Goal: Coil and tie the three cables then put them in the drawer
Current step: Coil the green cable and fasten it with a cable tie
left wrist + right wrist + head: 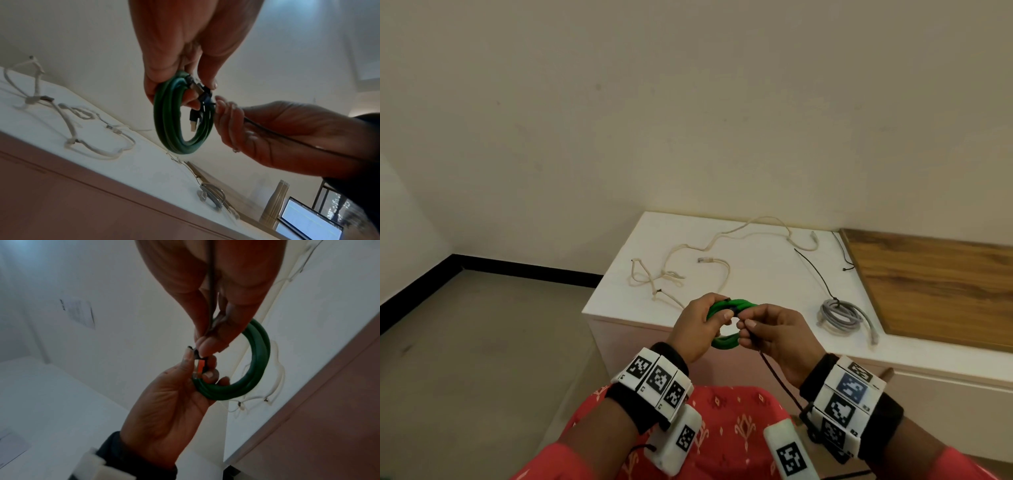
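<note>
A green cable coiled into a small ring (726,341) is held in the air in front of the white cabinet top (756,274). My left hand (717,317) grips the ring at its upper side, where the plug ends lie (194,87). My right hand (745,324) pinches a thin black tie cord (777,377) right at the coil; the cord trails down past my right wrist. The right wrist view shows that pinch (203,345) against the green ring (258,360). A grey cable (840,313) lies coiled and tied on the cabinet. A cream cable (688,263) lies loose and uncoiled.
Another black cord (815,270) lies on the cabinet top between the cream and grey cables. A wooden panel (941,284) adjoins the cabinet on the right. In the left wrist view a metal bottle (275,203) and an open laptop (312,225) stand further right. Bare floor (482,342) is to the left.
</note>
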`<state>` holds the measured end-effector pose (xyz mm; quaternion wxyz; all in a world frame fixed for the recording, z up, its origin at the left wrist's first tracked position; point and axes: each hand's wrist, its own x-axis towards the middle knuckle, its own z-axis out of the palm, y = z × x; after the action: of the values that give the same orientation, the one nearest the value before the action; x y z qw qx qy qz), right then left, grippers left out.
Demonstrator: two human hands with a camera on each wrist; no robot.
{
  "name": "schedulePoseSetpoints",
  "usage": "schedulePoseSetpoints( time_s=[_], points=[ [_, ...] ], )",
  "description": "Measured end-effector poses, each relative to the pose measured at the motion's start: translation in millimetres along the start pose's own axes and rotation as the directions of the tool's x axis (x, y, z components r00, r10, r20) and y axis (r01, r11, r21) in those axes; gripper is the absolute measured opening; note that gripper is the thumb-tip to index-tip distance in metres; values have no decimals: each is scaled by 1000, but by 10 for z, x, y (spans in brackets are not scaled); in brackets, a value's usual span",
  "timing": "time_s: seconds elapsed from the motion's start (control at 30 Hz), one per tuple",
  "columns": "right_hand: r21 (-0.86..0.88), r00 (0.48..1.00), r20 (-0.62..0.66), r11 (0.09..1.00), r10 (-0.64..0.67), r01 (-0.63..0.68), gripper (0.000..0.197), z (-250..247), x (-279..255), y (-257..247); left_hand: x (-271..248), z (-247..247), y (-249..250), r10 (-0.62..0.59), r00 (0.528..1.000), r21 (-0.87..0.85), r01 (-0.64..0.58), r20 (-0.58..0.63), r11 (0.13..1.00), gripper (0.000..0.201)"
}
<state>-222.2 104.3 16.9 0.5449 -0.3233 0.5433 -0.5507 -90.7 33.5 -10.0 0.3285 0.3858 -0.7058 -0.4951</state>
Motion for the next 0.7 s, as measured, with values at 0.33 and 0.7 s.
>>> schedulePoseSetpoints(
  time_s=[0.33,0.7],
  points=[
    [-67,999,17,997,-43,44,18,-4,-49,65,-22,-37,12,-50,997,-76,54,57,996,21],
    [-142,980,102,973,-170,184,29,-27,-49,97,-22,-63,19,-118,993,-169,111,-29,979,14]
  ],
)
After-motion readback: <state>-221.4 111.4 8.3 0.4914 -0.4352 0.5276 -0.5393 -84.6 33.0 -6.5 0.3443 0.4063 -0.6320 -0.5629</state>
